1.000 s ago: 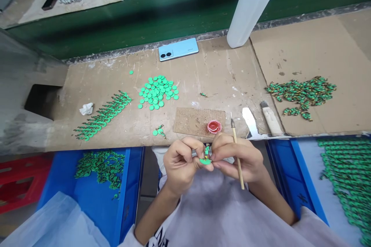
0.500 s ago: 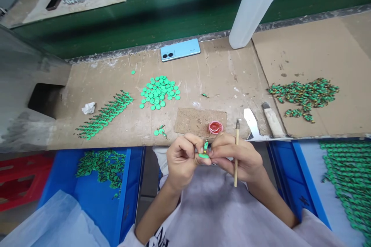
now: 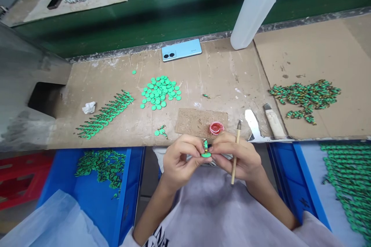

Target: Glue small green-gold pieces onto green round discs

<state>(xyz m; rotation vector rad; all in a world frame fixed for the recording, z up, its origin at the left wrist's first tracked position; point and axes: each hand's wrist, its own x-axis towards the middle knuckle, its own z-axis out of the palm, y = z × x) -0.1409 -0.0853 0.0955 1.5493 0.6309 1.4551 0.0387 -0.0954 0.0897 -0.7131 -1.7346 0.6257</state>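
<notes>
Between the fingertips of both hands, just past the table's front edge, a small green toy figurine (image 3: 205, 146) stands upright on a round green base (image 3: 206, 155). My left hand (image 3: 180, 160) pinches it from the left, thumb and forefinger at the base. My right hand (image 3: 242, 156) grips it from the other side, fingers closed. A thin wooden brush (image 3: 235, 154) is also tucked in my right hand, its dark tip pointing up. Just beyond the hands, a small cup of red liquid (image 3: 216, 127) sits on a brown board (image 3: 189, 121).
Loose green discs (image 3: 158, 92) lie mid-table, with a row of figurines on bases (image 3: 107, 114) to their left. A figurine pile (image 3: 310, 94) lies right, near a scraper (image 3: 274, 121). A phone (image 3: 181, 50) and white bottle (image 3: 256, 11) stand at the back. Blue bins (image 3: 131, 193) flank my lap.
The brush has tilted, its lower end swinging left. My left hand has shifted slightly left, and the figurine has turned a little between my fingers.
</notes>
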